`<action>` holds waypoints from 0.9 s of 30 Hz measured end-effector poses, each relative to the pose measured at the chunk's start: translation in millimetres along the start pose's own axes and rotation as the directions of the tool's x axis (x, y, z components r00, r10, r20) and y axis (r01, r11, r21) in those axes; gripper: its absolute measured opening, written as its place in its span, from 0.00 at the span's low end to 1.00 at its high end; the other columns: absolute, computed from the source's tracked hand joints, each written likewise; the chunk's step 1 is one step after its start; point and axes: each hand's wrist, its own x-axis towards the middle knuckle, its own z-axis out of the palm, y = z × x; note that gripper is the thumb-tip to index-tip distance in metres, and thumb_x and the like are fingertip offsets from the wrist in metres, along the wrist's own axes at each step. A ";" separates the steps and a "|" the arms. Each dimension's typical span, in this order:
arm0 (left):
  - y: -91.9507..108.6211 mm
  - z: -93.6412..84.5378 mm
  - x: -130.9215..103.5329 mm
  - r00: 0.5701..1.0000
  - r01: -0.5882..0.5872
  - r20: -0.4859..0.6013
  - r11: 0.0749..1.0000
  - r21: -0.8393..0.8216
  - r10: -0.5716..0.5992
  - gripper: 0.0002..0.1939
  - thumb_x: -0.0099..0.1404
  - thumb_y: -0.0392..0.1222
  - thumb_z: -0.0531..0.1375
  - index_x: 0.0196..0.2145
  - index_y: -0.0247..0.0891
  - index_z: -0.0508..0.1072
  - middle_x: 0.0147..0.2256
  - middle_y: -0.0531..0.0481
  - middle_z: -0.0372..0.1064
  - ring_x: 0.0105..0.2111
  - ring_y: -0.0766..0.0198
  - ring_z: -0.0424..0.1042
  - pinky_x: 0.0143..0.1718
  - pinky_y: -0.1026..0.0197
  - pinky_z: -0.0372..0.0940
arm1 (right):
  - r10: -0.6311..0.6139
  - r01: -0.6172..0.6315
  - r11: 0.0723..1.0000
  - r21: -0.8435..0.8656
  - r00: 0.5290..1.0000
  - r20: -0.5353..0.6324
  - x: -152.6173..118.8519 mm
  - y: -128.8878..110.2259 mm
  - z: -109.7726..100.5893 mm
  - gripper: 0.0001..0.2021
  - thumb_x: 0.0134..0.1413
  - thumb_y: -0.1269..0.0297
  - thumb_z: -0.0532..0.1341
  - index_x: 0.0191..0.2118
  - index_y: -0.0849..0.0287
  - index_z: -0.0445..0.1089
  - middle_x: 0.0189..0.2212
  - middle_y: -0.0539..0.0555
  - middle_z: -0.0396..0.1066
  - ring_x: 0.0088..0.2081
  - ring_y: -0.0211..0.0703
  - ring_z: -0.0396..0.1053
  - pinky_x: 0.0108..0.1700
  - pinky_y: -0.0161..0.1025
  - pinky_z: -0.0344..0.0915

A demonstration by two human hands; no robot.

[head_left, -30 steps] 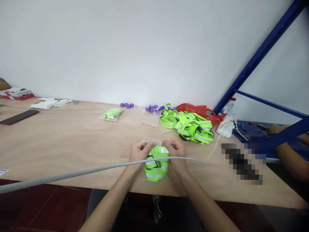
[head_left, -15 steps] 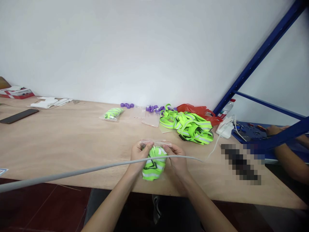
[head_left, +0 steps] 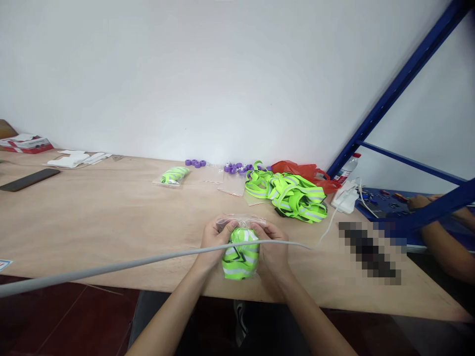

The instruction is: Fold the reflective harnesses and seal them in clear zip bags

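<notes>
A clear plastic bag (head_left: 240, 264) packed with folded neon-green strap and silver reflective stripes is held upright near the table's front edge. My left hand (head_left: 215, 240) pinches the bag's upper left part, thumb in front. On the opposite side, my right hand (head_left: 272, 242) grips the upper right part the same way. The bag's top rim shows above both thumbs. A grey cable (head_left: 148, 260) crosses the view in front of the bag and hands. Farther back lies another filled bag (head_left: 174, 175), and a heap of green reflective straps (head_left: 297, 198) is at the back right.
Purple rolls (head_left: 195, 162), flat plastic bags (head_left: 232, 185) and a red bag (head_left: 304, 170) lie along the wall. A white charger (head_left: 345, 197) and bottle (head_left: 348, 168) stand by the blue frame (head_left: 401, 76). A black phone-like slab (head_left: 29, 179) lies left. Another person's arm (head_left: 445, 249) is at right.
The held bag has shifted slightly to the right and down between my hands, and its top rim looks more spread. Both hands keep their hold.
</notes>
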 end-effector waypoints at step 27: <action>49.3 -45.0 -40.9 0.899 0.276 0.272 0.927 0.254 -0.342 0.14 0.58 0.51 0.69 0.33 0.35 0.79 0.32 0.47 0.75 0.34 0.60 0.71 0.36 0.63 0.65 | 0.150 -0.151 0.988 0.037 0.988 0.044 -49.5 -22.0 0.6 0.15 0.51 0.49 0.70 0.29 0.57 0.77 0.22 0.52 0.75 0.23 0.41 0.69 0.25 0.33 0.66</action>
